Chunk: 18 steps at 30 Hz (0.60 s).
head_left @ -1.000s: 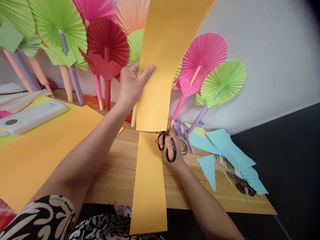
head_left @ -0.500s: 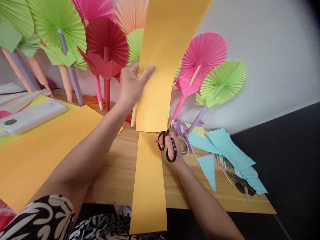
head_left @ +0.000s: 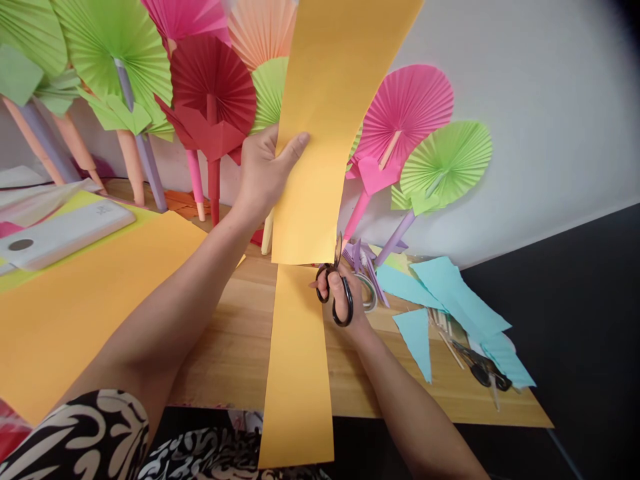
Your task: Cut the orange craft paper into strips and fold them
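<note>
Hardly anything moved: left fingers (head_left: 294, 148) clamped on yellow sheet (head_left: 317, 180), right fingers (head_left: 338, 287) gripping scissors (head_left: 332, 268) at sheet's lower corner

orange sheet (head_left: 320, 167): upright, top curving right | black-handled scissors (head_left: 331, 268): at sheet's lower-right corner | orange strip (head_left: 299, 367): flat, below

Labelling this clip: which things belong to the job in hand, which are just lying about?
In the job:
left hand, holding orange sheet
right hand, holding scissors by the sheet's lower corner
probably the orange strip below

Apparently just lying about:
blue paper pieces
tape roll
second scissors
white device
paper fans (standing)
</note>
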### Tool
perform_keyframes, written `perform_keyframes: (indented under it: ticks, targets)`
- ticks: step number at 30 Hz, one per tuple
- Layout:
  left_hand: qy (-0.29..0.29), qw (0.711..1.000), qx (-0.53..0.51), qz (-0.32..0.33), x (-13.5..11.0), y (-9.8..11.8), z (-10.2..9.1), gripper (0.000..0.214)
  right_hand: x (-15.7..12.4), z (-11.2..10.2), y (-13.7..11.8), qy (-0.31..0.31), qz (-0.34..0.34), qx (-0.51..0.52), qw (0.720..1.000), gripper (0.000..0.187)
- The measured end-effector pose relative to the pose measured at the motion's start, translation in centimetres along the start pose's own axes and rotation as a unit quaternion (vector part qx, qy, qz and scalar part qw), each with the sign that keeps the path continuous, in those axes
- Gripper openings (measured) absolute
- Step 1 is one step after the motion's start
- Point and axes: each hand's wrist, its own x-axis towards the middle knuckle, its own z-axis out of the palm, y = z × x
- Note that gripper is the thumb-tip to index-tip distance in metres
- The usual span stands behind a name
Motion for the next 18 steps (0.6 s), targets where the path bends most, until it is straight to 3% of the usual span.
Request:
perform_keyframes:
  ticks: [18]
  targets:
    - [0.011, 0.999, -0.037, -0.009, 0.02, 0.24, 0.12, 0.028, -0.15, 0.06, -0.42, 0.025, 0.006, -0.011, 1.0, 0.044]
